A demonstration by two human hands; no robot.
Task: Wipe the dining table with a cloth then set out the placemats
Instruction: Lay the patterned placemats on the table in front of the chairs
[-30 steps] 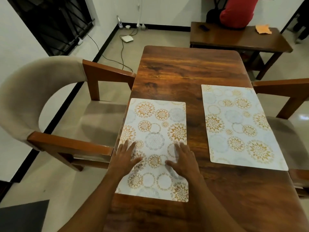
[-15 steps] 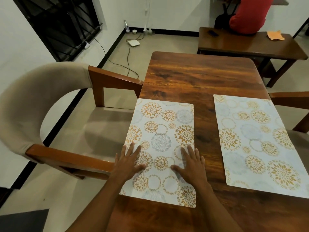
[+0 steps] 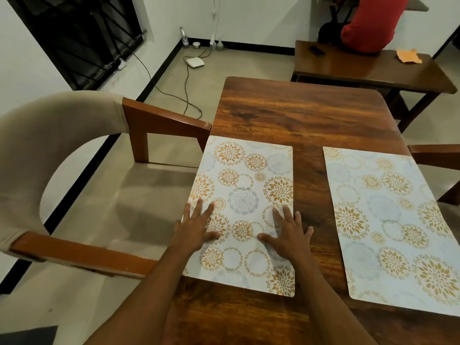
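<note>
From my feed I see both hands lying flat and released, fingers straight and spread, gripping nothing. The left hand (image 3: 196,227) presses on the left margin of the near placemat (image 3: 249,185), its outer fingers reaching that margin, and the right hand (image 3: 290,235) presses on the mat's right side with the little finger out past the edge, over bare wood. This placemat, white with gold and grey round flower prints, lies flat along the left edge of the dark wooden tabletop (image 3: 298,113), its long sides running away from me. A second placemat (image 3: 393,220) of the same pattern lies flat on the right side of the tabletop, apart from the first, with a strip of bare wood between them. A beige padded chair (image 3: 62,135) with wooden arms stands at the left, one arm end just beside the first mat's far left corner, and a wooden chair arm (image 3: 435,153) shows at the right edge. Beyond stands a far tabletop (image 3: 361,68) carrying a dark phone (image 3: 316,51) and an orange cloth (image 3: 408,56), with a person in a red top (image 3: 371,23) seated behind it. On the floor near the wall I see a white device (image 3: 195,62) with cables.
</note>
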